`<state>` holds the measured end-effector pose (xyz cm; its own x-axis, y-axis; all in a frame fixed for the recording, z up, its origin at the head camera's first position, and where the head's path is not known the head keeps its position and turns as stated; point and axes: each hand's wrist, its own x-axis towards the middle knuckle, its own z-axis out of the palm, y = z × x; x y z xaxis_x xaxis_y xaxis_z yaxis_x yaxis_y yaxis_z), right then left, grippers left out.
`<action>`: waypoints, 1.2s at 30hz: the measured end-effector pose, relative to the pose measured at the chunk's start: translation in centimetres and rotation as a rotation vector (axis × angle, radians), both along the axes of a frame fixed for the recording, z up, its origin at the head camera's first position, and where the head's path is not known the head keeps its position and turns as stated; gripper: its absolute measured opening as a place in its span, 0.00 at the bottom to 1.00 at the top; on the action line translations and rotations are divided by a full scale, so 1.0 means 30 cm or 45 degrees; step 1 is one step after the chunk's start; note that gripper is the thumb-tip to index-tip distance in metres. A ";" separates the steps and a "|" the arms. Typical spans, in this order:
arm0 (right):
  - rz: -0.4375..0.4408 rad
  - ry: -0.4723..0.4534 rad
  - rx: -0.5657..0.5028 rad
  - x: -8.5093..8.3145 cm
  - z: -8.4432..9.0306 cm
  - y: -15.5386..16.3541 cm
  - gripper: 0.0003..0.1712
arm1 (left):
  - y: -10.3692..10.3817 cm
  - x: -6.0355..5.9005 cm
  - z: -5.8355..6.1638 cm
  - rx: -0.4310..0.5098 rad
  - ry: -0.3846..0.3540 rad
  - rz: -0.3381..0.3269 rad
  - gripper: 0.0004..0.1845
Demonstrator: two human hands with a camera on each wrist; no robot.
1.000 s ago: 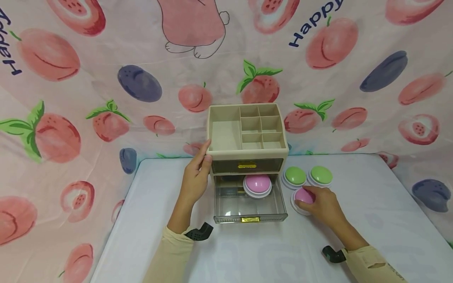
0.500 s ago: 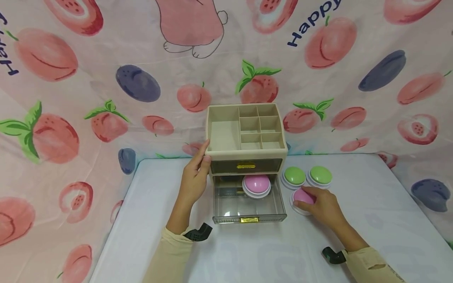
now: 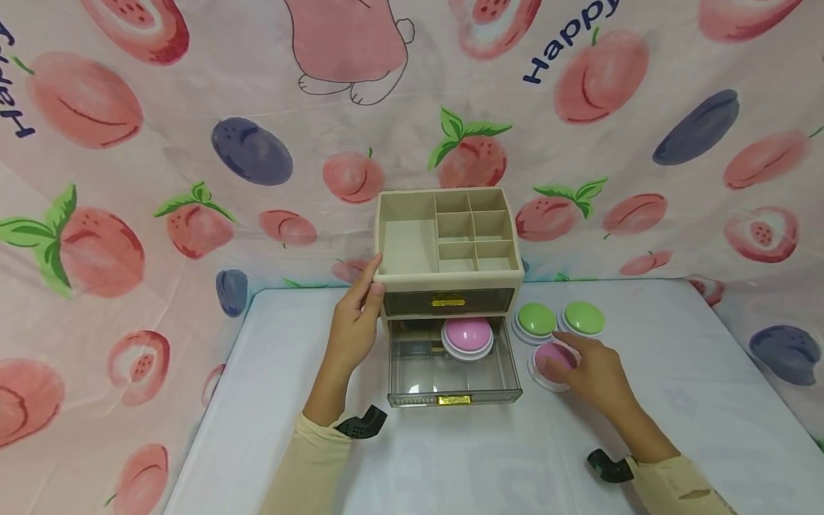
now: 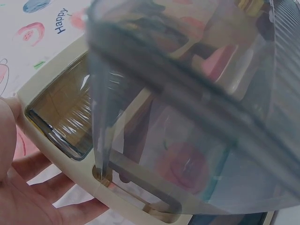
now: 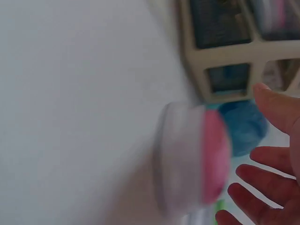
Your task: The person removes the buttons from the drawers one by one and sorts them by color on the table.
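A beige organizer with top compartments and dark see-through drawers stands at the table's back. My left hand holds its left side, thumb toward the front; in the left wrist view, several fingers lie behind the frame's edge. The pulled-out lower drawer contains a pink-domed push button on a white base. Over a second pink push button on the table is my right hand. The right wrist view shows its fingers spread and apart from that pink dome.
Two green-domed push buttons stand right of the organizer, just behind the pink one. The white-covered table extends to the front and both sides. A fruit-printed cloth hangs behind, close to the organizer's back.
My right hand's fingers have loosened from the pink push button and spread, and the hand has shifted slightly right. The left hand and organizer stay in place.
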<state>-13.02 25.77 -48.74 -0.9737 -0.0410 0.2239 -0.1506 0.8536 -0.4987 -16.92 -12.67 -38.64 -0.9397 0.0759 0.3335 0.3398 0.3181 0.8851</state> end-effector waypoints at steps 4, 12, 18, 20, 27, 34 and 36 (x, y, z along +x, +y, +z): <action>0.007 0.128 -0.052 0.016 0.055 -0.028 0.29 | -0.001 -0.001 -0.001 0.003 0.014 0.001 0.25; 0.049 0.331 -0.170 0.061 0.154 -0.110 0.22 | 0.001 -0.001 0.002 -0.001 0.021 0.005 0.25; 0.145 0.423 -0.256 0.088 0.225 -0.177 0.22 | -0.001 -0.002 0.004 -0.003 0.030 -0.007 0.25; 0.182 0.430 -0.252 0.090 0.240 -0.199 0.23 | -0.001 -0.001 0.004 -0.005 0.033 -0.007 0.26; 0.315 0.462 -0.162 0.073 0.259 -0.267 0.22 | 0.001 0.006 0.008 -0.002 0.024 0.000 0.26; 0.387 0.400 -0.129 0.052 0.264 -0.318 0.21 | 0.004 0.011 0.018 -0.007 0.010 0.001 0.25; 0.411 0.384 -0.117 0.044 0.262 -0.330 0.21 | 0.005 0.012 0.019 -0.006 0.012 0.003 0.25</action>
